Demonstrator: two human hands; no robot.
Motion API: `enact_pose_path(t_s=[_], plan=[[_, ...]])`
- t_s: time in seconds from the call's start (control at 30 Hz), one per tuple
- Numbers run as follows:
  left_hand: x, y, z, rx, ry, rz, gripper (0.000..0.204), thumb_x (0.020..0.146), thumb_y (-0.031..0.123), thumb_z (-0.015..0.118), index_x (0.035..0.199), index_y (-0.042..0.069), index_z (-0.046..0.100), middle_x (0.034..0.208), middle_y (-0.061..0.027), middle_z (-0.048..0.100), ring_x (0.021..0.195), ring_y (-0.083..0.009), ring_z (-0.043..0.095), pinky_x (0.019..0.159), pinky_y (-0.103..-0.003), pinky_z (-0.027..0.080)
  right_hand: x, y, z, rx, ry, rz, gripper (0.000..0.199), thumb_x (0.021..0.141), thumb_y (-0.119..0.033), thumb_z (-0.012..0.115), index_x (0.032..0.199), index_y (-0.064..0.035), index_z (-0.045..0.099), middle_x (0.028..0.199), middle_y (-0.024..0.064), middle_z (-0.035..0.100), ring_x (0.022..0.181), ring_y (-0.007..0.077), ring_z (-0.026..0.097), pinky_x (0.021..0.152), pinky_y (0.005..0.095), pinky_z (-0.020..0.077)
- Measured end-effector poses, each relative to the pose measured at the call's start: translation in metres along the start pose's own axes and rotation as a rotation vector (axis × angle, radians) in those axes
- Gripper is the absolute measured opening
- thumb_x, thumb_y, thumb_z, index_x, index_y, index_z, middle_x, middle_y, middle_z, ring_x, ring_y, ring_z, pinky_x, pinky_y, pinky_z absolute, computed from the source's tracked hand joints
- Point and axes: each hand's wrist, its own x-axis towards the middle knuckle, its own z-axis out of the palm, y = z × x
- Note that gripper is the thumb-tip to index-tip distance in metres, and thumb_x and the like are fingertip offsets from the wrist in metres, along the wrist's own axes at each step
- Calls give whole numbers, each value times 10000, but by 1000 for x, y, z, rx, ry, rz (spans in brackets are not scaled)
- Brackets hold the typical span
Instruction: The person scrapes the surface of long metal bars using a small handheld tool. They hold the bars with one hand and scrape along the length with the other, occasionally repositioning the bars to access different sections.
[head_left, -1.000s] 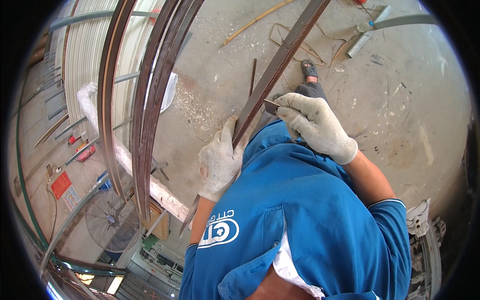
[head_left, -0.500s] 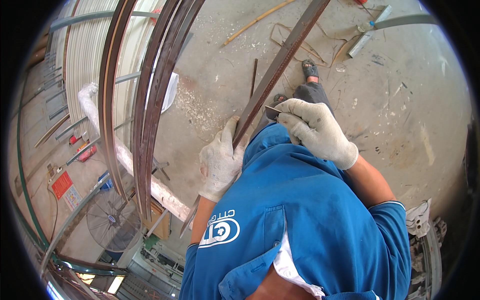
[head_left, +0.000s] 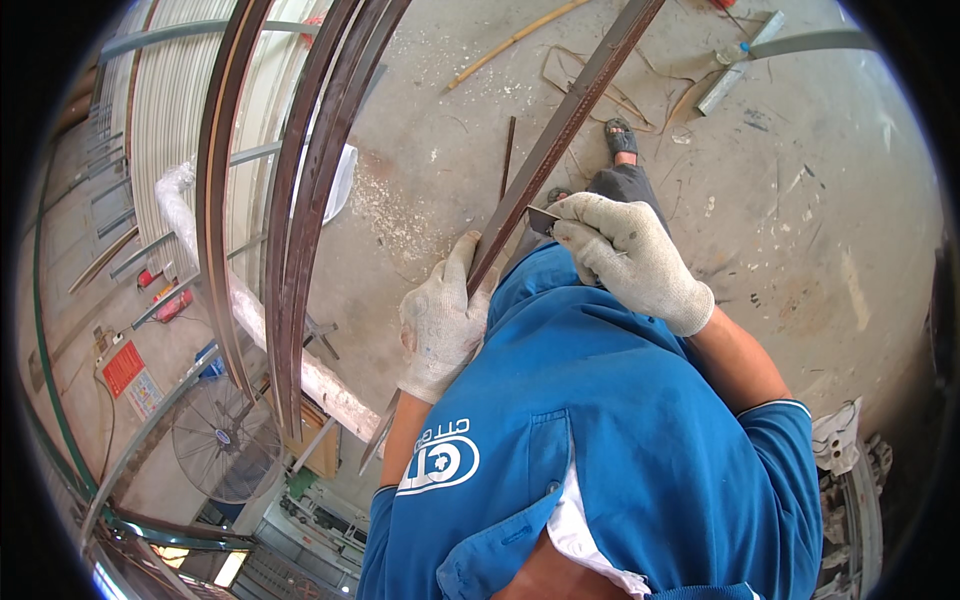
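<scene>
A long dark brown profile strip (head_left: 560,135) runs from the upper right down to my body. My left hand (head_left: 440,325), in a pale knitted work glove, is closed around its near part, with the thumb along the side. My right hand (head_left: 635,258), gloved the same way, pinches a small flat dark scraper blade (head_left: 541,221) between thumb and fingers. The blade's tip is at the strip's right edge; I cannot tell whether it touches. The right palm hides the rest of the tool.
More brown strips (head_left: 318,180) hang across the left, beside pale stacked panels (head_left: 180,110) and a plastic-wrapped pipe (head_left: 178,205). A large fan (head_left: 222,437) stands lower left. On the concrete floor lie a bamboo pole (head_left: 515,40), loose straps (head_left: 600,95) and a metal channel (head_left: 740,70).
My right hand has shifted slightly left, bringing the scraper blade closer to the strip's edge. My left hand stays in place, still gripping the strip.
</scene>
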Motion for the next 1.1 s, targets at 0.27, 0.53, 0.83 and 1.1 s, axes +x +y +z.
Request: enact_pose_path(t_s=[0.27,0.53,0.83,1.1], plan=[[0,-1,0,12,-18,0,467,948,295,661,1360,84,591,1046,-216,728,855,-382,740,739,-456,584,3,1,3,133,21,25,215,1044,-76,547,1166,78,634,748,-14,542,599,42,491,527,221,417],[0,-2,2,-3,-14,-21,445,953,299,655,1356,119,600,1001,-202,734,811,-375,740,706,-465,583,12,-1,0,200,-1,22,182,1041,-80,547,1111,63,635,734,-3,558,624,51,507,553,224,433],[2,-3,-5,-57,-10,-26,419,946,294,672,1314,99,634,1018,-177,739,834,-365,734,730,-448,573,16,6,2,98,-120,31,137,1006,-73,592,1005,44,663,666,51,600,607,72,548,563,267,460],[1,-2,-5,-71,-44,-56,425,955,309,667,1314,82,638,1015,-190,737,846,-365,732,742,-439,563,19,-3,-11,187,34,27,167,1037,-93,570,1068,41,666,805,-19,607,673,37,524,614,217,471]])
